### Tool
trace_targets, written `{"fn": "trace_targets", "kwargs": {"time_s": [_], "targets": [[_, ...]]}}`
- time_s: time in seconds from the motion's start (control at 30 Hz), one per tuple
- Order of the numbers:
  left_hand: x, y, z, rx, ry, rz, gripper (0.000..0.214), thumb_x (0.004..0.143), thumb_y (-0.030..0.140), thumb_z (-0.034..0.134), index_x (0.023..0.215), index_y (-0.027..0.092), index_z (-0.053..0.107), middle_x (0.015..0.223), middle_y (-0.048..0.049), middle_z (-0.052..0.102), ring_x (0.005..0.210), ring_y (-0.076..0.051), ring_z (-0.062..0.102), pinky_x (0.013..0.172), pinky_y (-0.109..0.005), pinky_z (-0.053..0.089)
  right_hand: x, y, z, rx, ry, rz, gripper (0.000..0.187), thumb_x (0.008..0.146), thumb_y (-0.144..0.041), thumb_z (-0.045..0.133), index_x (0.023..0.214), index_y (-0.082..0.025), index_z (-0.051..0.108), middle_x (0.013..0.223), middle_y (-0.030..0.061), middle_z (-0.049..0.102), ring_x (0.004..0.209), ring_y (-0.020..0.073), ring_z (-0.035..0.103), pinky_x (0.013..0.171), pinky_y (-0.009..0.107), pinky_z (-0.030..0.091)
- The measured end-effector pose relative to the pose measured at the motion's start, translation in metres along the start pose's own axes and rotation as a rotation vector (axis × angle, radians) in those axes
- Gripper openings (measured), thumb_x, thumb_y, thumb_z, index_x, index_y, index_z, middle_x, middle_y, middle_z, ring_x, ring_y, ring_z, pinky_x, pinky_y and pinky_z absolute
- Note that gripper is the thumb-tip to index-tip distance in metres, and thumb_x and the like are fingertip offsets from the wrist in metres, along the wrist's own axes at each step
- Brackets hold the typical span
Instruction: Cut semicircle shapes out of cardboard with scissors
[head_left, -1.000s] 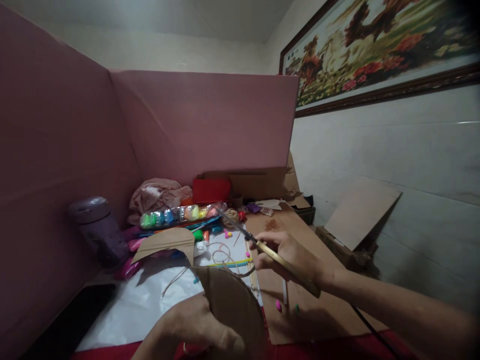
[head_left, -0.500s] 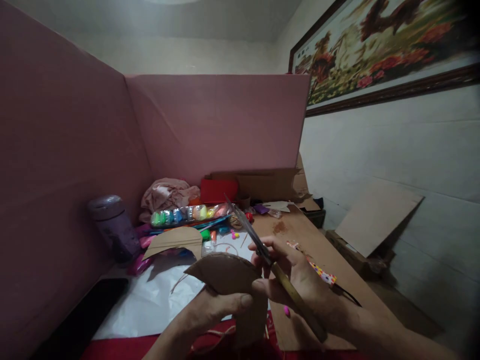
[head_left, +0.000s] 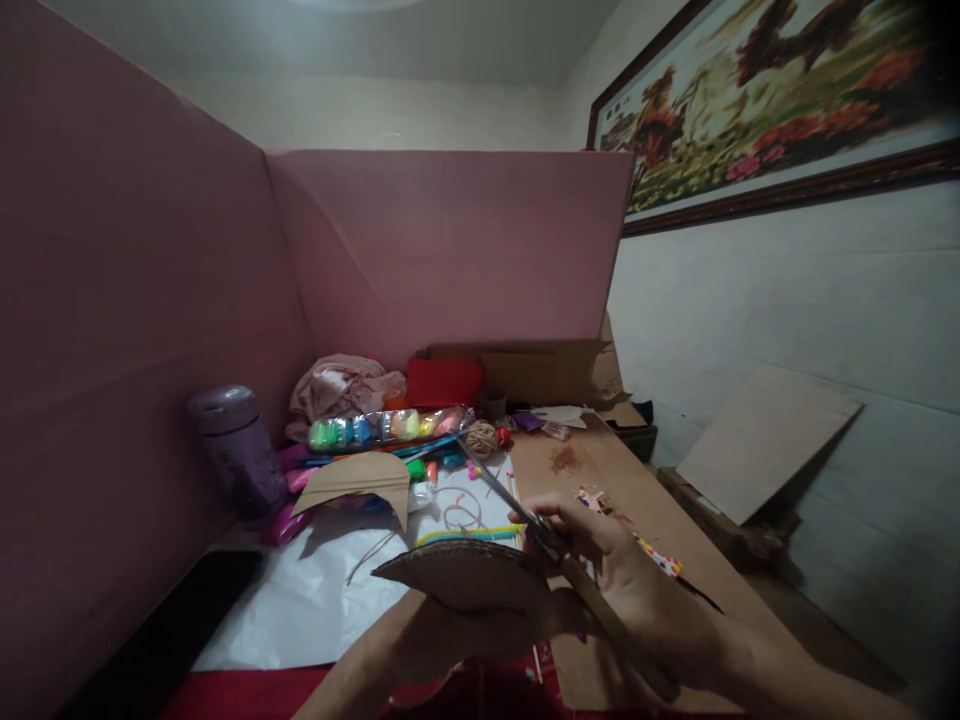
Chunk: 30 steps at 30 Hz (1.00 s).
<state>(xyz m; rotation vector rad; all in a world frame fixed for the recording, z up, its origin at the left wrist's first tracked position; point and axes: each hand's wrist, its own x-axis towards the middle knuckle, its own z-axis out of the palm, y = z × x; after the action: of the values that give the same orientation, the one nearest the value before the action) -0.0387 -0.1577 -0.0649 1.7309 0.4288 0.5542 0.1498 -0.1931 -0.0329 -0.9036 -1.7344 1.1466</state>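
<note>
My left hand (head_left: 420, 622) grips a curved piece of brown cardboard (head_left: 465, 578) from below. Its fingers are largely hidden behind the cardboard, which is tilted so its thick cut edge shows. In my right hand (head_left: 600, 560) is a knife (head_left: 540, 528) with a long pointed metal blade and a yellowish-brown handle. The blade points up and to the left, over the right end of the cardboard. Behind my left hand, another arched cardboard piece (head_left: 356, 482) rests on white sheeting (head_left: 300, 610).
A purple tumbler (head_left: 236, 450) stands at the left by the pink partition (head_left: 450, 240). Farther back lie packs of coloured clay (head_left: 390, 428), a ball of twine (head_left: 481, 438) and a red box (head_left: 445, 383). Patterned strips (head_left: 660, 558) lie on a cardboard sheet (head_left: 622, 470) at the right.
The cardboard has tipped and dropped lower, so my left thumb no longer shows on top of it. My right hand with the knife has moved slightly down and right.
</note>
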Motion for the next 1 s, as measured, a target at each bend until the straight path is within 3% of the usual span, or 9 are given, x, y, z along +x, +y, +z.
{"fn": "trace_targets", "kwargs": {"time_s": [0.1,0.2,0.43,0.7,0.83,1.0], "targets": [[0.000,0.008,0.001,0.113,-0.035,-0.019,0.019,0.082,0.027,0.050,0.068,0.015,0.055,0.064,0.0011,0.043,0.058,-0.009,0.034,0.051,-0.023,0.028,-0.004,-0.011,-0.014,-0.312,-0.076,-0.025,0.053,0.059,-0.021,0.077,0.107,-0.025,0.056,0.085,-0.0006,0.061,0.079,0.0184,0.056,0.066,0.027,0.045],[0.000,0.016,0.002,0.210,-0.052,0.020,0.020,0.082,0.024,0.050,0.064,0.016,0.052,0.065,0.0010,0.043,0.062,-0.011,0.035,0.056,-0.024,0.029,-0.004,-0.017,-0.029,-0.642,-0.113,-0.119,0.051,0.060,-0.031,0.077,0.107,-0.024,0.060,0.091,0.0038,0.063,0.078,0.0208,0.055,0.066,0.030,0.041],[0.001,0.019,0.002,0.259,-0.097,0.022,0.018,0.081,0.018,0.049,0.063,0.017,0.053,0.067,0.0005,0.042,0.063,-0.012,0.034,0.054,-0.024,0.029,0.000,-0.025,-0.045,-0.902,-0.204,-0.214,0.040,0.070,-0.039,0.070,0.106,-0.022,0.062,0.081,0.0042,0.063,0.068,0.0181,0.050,0.059,0.028,0.033],[0.001,0.020,0.001,0.260,-0.167,0.011,0.014,0.080,0.022,0.048,0.067,0.018,0.052,0.070,0.0008,0.042,0.065,-0.013,0.035,0.060,-0.025,0.030,-0.002,-0.027,-0.044,-0.890,-0.211,-0.224,0.039,0.060,-0.052,0.074,0.079,-0.020,0.064,0.064,0.0007,0.059,0.058,0.0145,0.046,0.053,0.026,0.028],[0.000,0.014,0.003,0.150,-0.155,-0.015,0.018,0.080,0.029,0.049,0.070,0.017,0.058,0.069,-0.0008,0.045,0.066,-0.014,0.038,0.061,-0.026,0.032,-0.004,-0.023,-0.042,-0.899,-0.164,-0.234,0.031,0.061,-0.048,0.076,0.069,-0.020,0.064,0.056,-0.0006,0.057,0.052,0.0127,0.043,0.050,0.027,0.027],[-0.003,0.001,0.005,-0.111,-0.084,-0.070,0.013,0.073,0.027,0.061,0.074,0.015,0.065,0.066,-0.0017,0.053,0.060,-0.013,0.043,0.055,-0.025,0.034,-0.003,-0.024,-0.045,-0.613,-0.114,-0.027,0.021,0.071,-0.039,0.070,0.082,-0.021,0.065,0.061,0.0010,0.062,0.055,0.0162,0.055,0.052,0.027,0.038]]}}
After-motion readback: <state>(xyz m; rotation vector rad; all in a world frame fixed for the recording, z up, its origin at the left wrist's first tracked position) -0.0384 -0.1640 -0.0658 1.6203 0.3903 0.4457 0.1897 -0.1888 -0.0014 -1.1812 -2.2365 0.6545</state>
